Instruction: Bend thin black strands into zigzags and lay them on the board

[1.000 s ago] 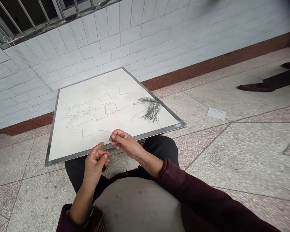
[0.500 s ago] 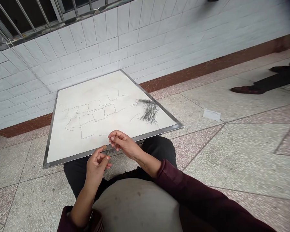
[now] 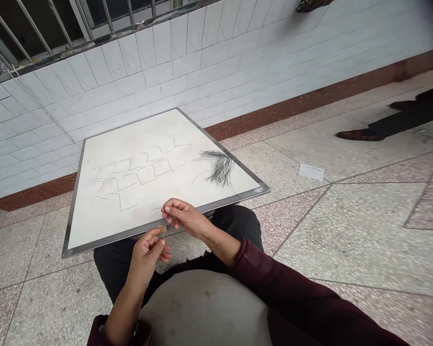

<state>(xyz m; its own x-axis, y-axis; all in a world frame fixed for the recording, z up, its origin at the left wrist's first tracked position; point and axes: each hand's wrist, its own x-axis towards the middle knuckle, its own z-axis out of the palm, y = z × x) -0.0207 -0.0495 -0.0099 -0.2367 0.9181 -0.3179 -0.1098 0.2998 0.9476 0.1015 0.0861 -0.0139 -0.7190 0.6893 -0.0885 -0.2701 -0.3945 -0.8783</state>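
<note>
My right hand (image 3: pixel 184 218) is closed in a pinch over the near edge of a white board (image 3: pixel 137 129). A thin dark wire (image 3: pixel 156 208) sticks out leftward from its fingertips. Just below and to the left, my left hand (image 3: pixel 149 251) has thumb and forefinger close together, with a fine strand faintly showing between them. Its forefinger tip carries a tan wrap. Whether both hands hold one same wire I cannot tell. Several bent, step-shaped wires (image 3: pixel 120 202) lie in rows on the board. A loose pile of dark thin wires (image 3: pixel 222 170) rests at the board's right side.
The board has a grey metal rim (image 3: pixel 104 243) and sits over my knees, its far side near a white tiled wall (image 3: pixel 137 81). A barred window is at upper left. A white paper (image 3: pixel 311 172) lies on the floor; another person's legs (image 3: pixel 400 120) are at right.
The left hand has moved slightly right and down, its fingertips still close to the right hand. The right hand stays almost in place. The view has shifted a little.
</note>
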